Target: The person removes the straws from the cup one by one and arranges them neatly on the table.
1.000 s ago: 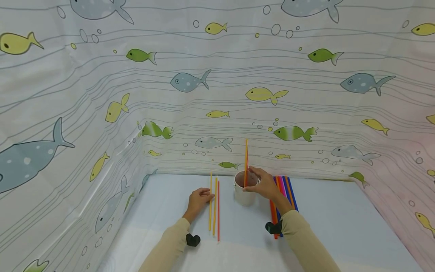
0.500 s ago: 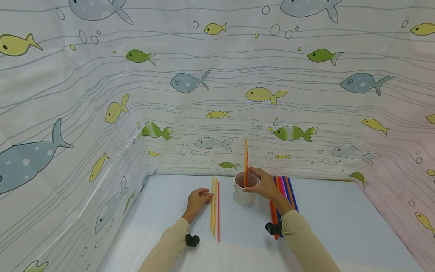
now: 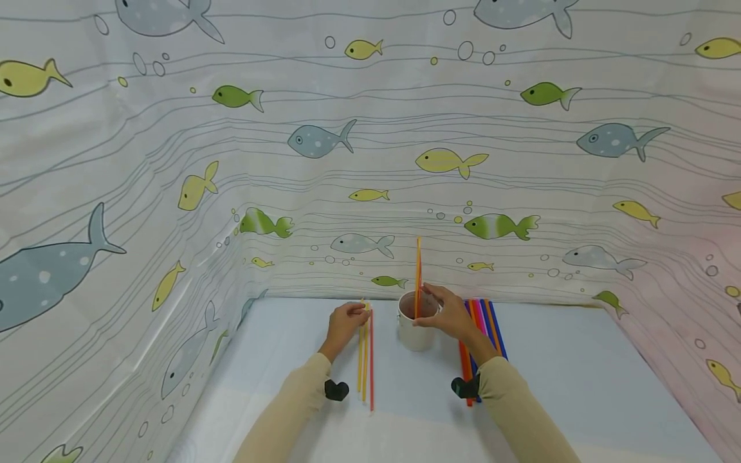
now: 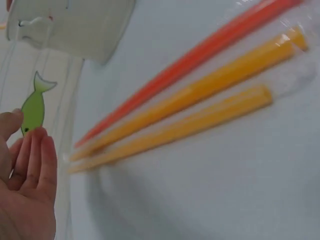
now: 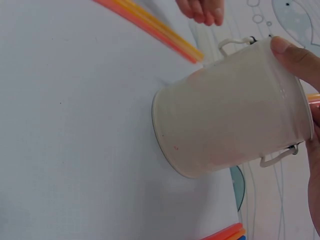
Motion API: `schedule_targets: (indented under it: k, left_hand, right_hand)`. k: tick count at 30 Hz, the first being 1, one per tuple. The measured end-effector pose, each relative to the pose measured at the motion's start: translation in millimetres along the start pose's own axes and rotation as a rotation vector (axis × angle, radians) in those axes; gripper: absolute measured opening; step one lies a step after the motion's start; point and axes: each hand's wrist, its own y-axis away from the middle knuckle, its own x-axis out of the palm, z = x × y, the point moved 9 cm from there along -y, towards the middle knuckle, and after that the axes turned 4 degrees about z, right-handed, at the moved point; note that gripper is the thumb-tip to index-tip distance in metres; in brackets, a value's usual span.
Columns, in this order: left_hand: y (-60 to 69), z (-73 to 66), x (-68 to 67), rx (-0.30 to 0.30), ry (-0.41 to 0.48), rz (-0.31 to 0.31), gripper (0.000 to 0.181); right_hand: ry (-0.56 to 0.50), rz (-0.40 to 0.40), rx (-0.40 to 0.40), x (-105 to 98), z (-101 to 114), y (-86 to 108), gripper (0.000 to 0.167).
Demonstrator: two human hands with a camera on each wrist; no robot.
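Observation:
In the head view my left hand (image 3: 345,325) is over the far ends of two yellow-orange straws (image 3: 361,366), beside a red straw (image 3: 372,366). The left wrist view shows clear wrappers past the ends of the red straw (image 4: 185,65) and the orange straw (image 4: 200,92); my fingers there are extended, thumb apart, nothing held. My right hand (image 3: 454,315) holds the rim of a small white bucket (image 3: 414,337), its thumb on the outside in the right wrist view. Orange and red straws (image 3: 419,270) stand upright in the bucket, by my fingers.
Thicker orange, blue, pink and red straws or sticks (image 3: 492,321) lie to the right of the bucket, partly under my right arm. Behind the white table (image 3: 579,373) hangs a fish-patterned cloth (image 3: 382,218), which also covers both sides.
My left hand has moved forward along the straws to their far ends. The leftmost yellow straw shifted slightly right, closer to the others. My right hand and the bucket stay put.

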Motion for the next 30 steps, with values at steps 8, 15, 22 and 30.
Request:
schedule_targets:
  k: [8, 15, 22, 30]
  left_hand:
    - [-21.4, -46.6, 25.1, 0.095, 0.013, 0.051, 0.030]
    - [-33.6, -78.5, 50.8, 0.169, -0.044, 0.096, 0.033]
    - [-41.3, -97.6, 71.9, 0.191, -0.050, 0.121, 0.032]
    - [-45.8, -102.1, 87.4, 0.160, -0.057, 0.150, 0.034]
  right_hand:
    - [-0.001, -0.005, -0.008, -1, -2, -0.7, 0.098]
    - [-0.016, -0.012, -0.023, -2, 1, 0.1, 0.099]
    - [-0.018, -0.024, -0.019, -3, 0, 0.5, 0.100]
    - [-0.035, -0.027, -0.020, -4, -1, 0.1, 0.098]
